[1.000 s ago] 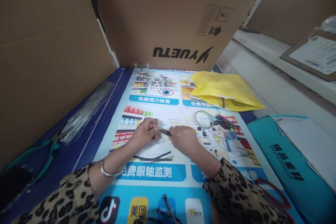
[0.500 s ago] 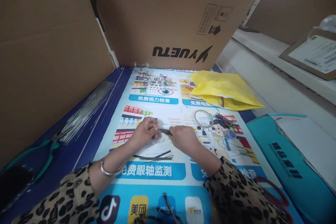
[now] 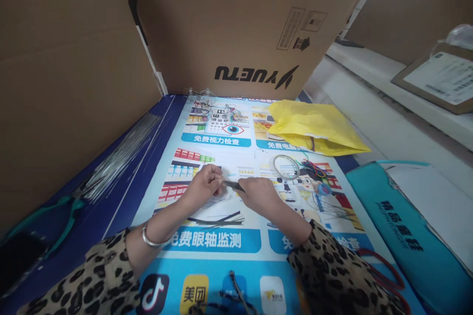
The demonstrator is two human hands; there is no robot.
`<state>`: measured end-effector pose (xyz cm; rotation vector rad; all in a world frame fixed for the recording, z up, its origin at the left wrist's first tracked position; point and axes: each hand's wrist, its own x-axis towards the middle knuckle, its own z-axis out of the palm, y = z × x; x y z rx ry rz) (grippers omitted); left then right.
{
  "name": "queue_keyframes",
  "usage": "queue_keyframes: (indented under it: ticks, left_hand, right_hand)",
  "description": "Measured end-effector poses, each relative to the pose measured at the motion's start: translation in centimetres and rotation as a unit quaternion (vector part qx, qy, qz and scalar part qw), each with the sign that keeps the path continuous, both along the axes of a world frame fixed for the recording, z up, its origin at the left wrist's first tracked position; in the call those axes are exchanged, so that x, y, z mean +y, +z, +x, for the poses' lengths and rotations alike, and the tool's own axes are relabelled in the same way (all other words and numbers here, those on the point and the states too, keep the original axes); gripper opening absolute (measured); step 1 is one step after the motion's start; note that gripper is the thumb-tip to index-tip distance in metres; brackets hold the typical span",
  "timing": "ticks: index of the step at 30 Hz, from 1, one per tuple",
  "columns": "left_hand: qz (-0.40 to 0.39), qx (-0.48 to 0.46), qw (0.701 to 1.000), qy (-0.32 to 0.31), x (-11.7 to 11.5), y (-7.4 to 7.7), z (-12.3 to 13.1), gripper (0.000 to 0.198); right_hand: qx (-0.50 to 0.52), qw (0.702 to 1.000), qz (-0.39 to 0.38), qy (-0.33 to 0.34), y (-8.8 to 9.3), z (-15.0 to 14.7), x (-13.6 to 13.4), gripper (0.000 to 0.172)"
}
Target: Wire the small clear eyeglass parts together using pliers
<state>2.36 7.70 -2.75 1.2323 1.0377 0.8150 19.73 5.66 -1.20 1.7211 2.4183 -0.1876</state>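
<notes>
My right hand (image 3: 261,196) is closed around a slender dark metal tool, tweezers (image 3: 233,185) by their look, whose tips point left. Their tips meet the fingers of my left hand (image 3: 205,184), which are pinched on something too small to make out, possibly wire. Just below my left hand, several thin black strips (image 3: 218,220) lie on the printed poster sheet (image 3: 258,263). To the right of my hands is a round clear dish (image 3: 287,167) with small shiny bits, beside a bundle of coloured cords (image 3: 314,170).
Green-handled pliers (image 3: 68,221) and a sheaf of silvery wires (image 3: 121,155) lie at left. Tangled wire pieces (image 3: 201,101) sit at the back. A yellow bag (image 3: 318,125) and a teal box (image 3: 391,216) are on the right. Cardboard walls (image 3: 236,19) stand behind and left.
Both hands and the tool stay almost in place. The view has shifted very slightly.
</notes>
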Motion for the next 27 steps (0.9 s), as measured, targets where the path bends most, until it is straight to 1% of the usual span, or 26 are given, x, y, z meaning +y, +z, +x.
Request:
queue_keyframes:
  ticks: [11,18,27]
  left_hand:
    - [0.022,0.002,1.0,0.012,-0.09,-0.42,0.18,0.013]
    - [0.024,-0.006,1.0,0.017,-0.05,-0.77,0.27,0.013]
    - [0.031,0.004,0.999,0.021,-0.13,-0.63,0.17,0.013]
  right_hand:
    - [0.005,0.999,-0.03,-0.019,0.34,-0.21,0.06,0.036]
    - [0.019,0.999,-0.02,-0.018,0.24,-0.08,0.11,0.035]
    - [0.017,0.999,-0.041,-0.03,0.44,-0.12,0.2,0.037]
